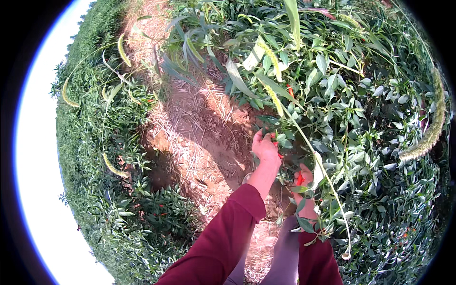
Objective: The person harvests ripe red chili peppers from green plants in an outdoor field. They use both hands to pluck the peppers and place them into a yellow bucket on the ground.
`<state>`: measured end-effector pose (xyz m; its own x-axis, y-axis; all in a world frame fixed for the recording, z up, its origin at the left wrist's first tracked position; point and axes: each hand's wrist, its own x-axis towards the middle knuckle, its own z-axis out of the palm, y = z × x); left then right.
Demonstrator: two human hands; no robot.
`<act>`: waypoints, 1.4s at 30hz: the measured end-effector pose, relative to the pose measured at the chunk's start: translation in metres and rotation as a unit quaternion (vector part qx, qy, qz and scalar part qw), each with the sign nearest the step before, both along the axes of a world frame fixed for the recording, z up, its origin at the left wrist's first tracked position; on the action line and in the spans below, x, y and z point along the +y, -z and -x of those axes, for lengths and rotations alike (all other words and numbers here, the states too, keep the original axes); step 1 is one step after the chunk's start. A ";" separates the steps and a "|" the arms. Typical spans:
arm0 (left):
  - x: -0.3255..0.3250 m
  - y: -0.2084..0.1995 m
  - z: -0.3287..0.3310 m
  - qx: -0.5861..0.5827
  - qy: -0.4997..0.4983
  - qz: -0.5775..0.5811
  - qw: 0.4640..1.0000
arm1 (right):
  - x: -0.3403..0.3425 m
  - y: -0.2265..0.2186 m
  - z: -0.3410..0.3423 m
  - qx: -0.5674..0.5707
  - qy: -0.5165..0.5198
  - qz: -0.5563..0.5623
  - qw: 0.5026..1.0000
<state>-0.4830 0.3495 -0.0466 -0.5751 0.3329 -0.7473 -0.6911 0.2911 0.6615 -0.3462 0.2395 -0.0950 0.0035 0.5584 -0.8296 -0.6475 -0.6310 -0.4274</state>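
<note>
My left hand (265,146) reaches into the leafy bush (351,114), fingers curled around a small red pepper (275,142) still among the leaves. Just to its right and nearer me, my right hand (306,183) is closed on another red pepper (299,179), half hidden by leaves. Bare straw-strewn soil (199,133) lies left of both hands.

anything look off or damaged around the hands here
Nothing stands out. The left hand reaches into the leafy pepper plant, the right hand holds red peppers, and dry straw covers the path.
</note>
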 end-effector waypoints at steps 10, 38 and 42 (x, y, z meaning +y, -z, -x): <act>0.002 -0.027 0.008 0.328 0.293 -0.127 0.889 | -0.089 -0.109 0.052 -0.194 -0.404 -0.211 0.869; -0.005 -0.132 -0.027 0.481 0.578 -0.013 0.659 | 0.024 -0.148 -0.017 -0.322 -0.309 -0.205 0.871; -0.009 -0.117 -0.011 0.381 0.389 -0.017 0.839 | 0.003 -0.195 0.005 -0.204 -0.265 -0.224 0.916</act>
<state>-0.4716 0.3403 0.0708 -0.4798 0.8430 -0.2434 0.3264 0.4290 0.8423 -0.3514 0.2424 0.0998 -0.1076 0.8555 -0.5065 -0.0309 -0.5121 -0.8584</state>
